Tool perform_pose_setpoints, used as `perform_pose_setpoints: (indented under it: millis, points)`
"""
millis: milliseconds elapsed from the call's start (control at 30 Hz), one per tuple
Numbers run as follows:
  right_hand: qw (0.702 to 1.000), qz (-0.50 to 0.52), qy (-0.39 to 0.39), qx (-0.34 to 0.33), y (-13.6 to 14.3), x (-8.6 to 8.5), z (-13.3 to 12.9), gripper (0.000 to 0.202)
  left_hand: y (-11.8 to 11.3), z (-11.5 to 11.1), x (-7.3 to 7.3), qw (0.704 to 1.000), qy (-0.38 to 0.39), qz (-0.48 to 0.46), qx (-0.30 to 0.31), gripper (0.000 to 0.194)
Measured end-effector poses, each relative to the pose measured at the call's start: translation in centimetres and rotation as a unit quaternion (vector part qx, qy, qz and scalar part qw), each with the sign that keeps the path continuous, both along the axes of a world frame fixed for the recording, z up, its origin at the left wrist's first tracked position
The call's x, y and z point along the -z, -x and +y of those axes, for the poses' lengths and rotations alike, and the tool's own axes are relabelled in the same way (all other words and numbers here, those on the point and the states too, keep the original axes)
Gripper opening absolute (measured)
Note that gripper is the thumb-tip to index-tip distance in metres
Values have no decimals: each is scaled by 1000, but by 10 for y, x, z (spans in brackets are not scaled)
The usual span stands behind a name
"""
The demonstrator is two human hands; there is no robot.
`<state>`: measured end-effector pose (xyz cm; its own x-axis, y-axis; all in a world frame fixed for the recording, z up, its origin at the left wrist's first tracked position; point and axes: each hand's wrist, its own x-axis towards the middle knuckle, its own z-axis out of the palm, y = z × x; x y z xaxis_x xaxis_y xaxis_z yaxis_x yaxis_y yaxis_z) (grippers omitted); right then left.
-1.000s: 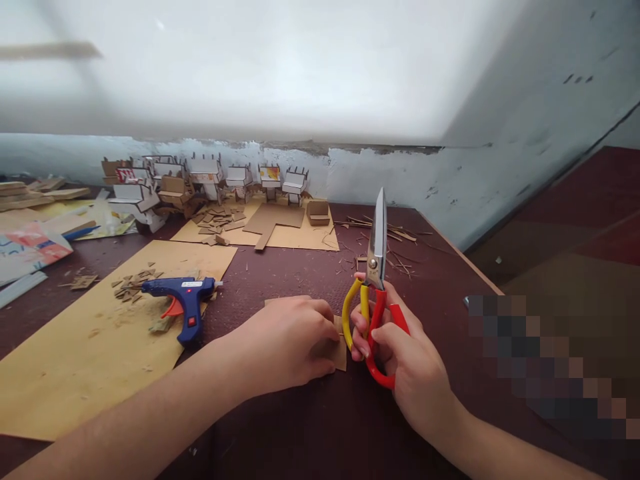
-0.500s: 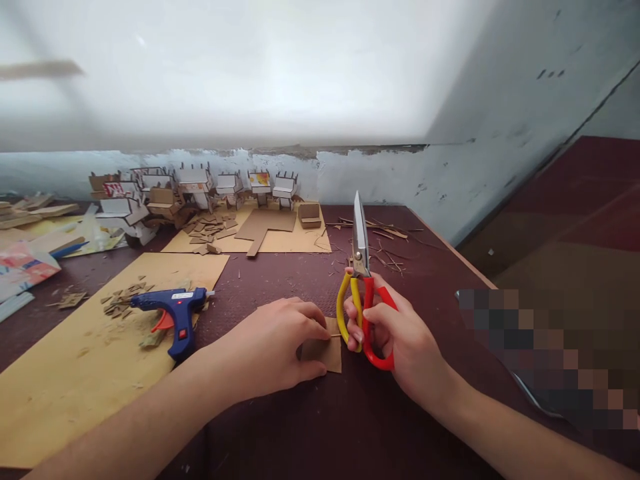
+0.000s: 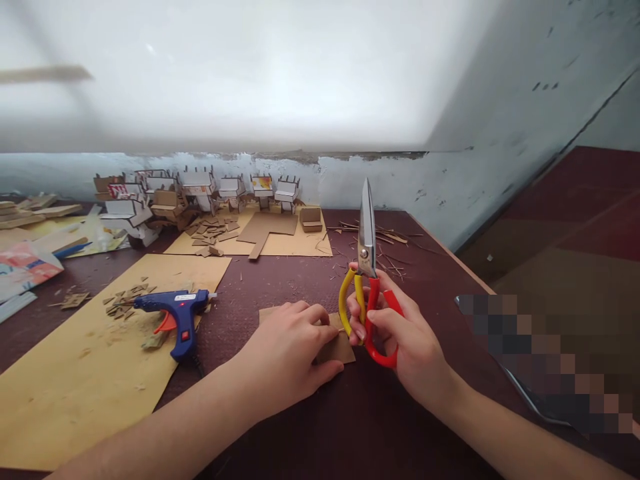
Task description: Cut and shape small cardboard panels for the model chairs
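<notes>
In the head view my right hand (image 3: 407, 327) grips a pair of scissors (image 3: 367, 233) with one yellow and one red handle. The blades point up and are closed together. To its left, my left hand (image 3: 295, 347) lies low over a small brown cardboard piece (image 3: 341, 350), with thumb and fingers curled onto it. Much of that piece is hidden under the hand; another flat cardboard edge (image 3: 267, 313) shows behind the fingers. A blue hot glue gun (image 3: 177, 310) with an orange trigger rests on its side to the left.
Yellowish boards (image 3: 85, 393) lie on the dark table (image 3: 240, 280). Further back are small cardboard chairs (image 3: 231, 190), a T-shaped cardboard piece (image 3: 265, 230), cardboard scraps (image 3: 215, 230) and thin strips (image 3: 380, 230) by the wall. A pixelated area covers the right side.
My left hand and the cardboard under it have shifted slightly right and turned a little. The scissors have moved slightly right and up, still in my right hand. More of the rear cardboard edge shows.
</notes>
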<state>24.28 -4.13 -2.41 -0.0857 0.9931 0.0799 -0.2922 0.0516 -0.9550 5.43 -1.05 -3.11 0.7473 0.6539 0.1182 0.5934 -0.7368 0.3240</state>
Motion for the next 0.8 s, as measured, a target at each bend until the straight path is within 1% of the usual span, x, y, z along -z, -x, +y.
perform_pose_setpoints:
  millis: [67,167,267,400,567,667,800]
  points:
    - [1000,-11,-1,-3,2,3,-1,28,1,0,0,1000,-4,-2,4,29]
    - [999,-42,-9,10,6,8,-1,21,1,0,0,1000,-4,-2,3,27]
    - [999,-42,9,20,7,9,3,24,0,0,-1,1000,2,-2,-1,27]
    - [997,-7,83,7,3,3,11,29,-1,1,-2,1000,-3,-3,-1,29]
    - [991,-6,136,11,4,-5,11,40,0,0,-2,1000,2,-6,1,26]
    - [988,-19,152,17,6,-10,6,48,0,0,-1,1000,5,-14,9,23]
    - [988,-22,155,11,6,-13,1,57,-1,0,0,999,11,-32,23,21]
